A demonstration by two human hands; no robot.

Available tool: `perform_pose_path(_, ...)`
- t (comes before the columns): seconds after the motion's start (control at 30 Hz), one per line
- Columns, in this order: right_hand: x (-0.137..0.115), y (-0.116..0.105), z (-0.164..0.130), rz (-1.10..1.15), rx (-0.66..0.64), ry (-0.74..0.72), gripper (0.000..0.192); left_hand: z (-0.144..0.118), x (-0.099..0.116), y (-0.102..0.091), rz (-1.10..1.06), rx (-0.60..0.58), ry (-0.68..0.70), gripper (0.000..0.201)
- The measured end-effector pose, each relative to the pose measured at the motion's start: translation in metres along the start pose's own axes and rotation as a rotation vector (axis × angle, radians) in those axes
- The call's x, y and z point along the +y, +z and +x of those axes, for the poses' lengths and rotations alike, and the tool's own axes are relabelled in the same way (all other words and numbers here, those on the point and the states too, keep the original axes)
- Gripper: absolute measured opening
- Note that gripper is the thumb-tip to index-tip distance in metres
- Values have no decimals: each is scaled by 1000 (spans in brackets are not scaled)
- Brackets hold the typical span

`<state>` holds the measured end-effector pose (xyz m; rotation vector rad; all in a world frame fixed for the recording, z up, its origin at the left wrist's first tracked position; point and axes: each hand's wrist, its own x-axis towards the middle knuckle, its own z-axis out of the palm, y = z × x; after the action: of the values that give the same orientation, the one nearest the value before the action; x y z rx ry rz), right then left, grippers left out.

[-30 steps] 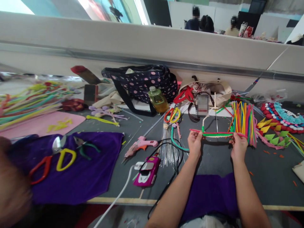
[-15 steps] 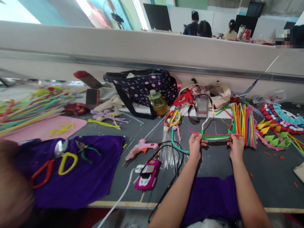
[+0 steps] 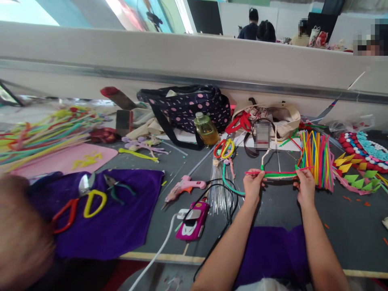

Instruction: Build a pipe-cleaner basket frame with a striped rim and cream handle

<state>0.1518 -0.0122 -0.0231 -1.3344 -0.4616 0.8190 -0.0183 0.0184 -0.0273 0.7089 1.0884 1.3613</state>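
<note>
A thin bundle of red, green and cream pipe cleaners (image 3: pixel 280 174) stretches level above the grey table (image 3: pixel 339 226), its ends pinched between closed fingertips: the left hand (image 3: pixel 253 186) grips one end, the right hand (image 3: pixel 305 186) the other, beside an upright multicoloured stick bunch (image 3: pixel 317 155).

Dark grey worktable (image 3: pixel 348 226), white partition wall (image 3: pixel 182 52) behind it, people seated at far tables (image 3: pixel 260 30).
</note>
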Motion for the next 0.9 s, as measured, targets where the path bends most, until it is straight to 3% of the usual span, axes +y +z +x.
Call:
perform_pose_path(0.47,0,-3,1,13,-62,56,31,-19,16,8,207,-46,310,18)
perform_pose_path(0.7,0,-4,4,197,-95,158,28,-14,8,8,-9,19,149,28)
perform_pose_path(0.9,-2,-8,8,216,-92,106,28,-9,4,6,-97,8,63,30)
